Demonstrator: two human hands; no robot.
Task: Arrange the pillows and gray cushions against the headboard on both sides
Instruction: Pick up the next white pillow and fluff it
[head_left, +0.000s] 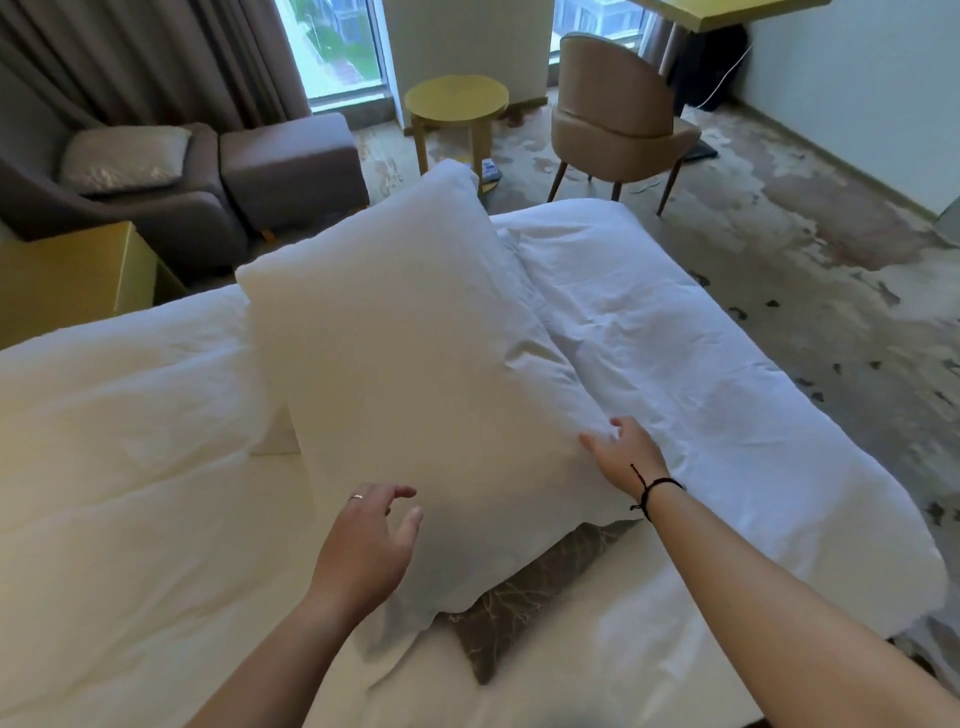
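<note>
My right hand (626, 454) pinches the pillow (415, 364) at its near right edge; my left hand (371, 545) hovers, fingers spread, at its near left corner. The pillow lies mid-bed (130, 467) over a gray cushion (530, 592). Pickup is under way, I judge; next my left must grip, then lift toward the unseen headboard.
</note>
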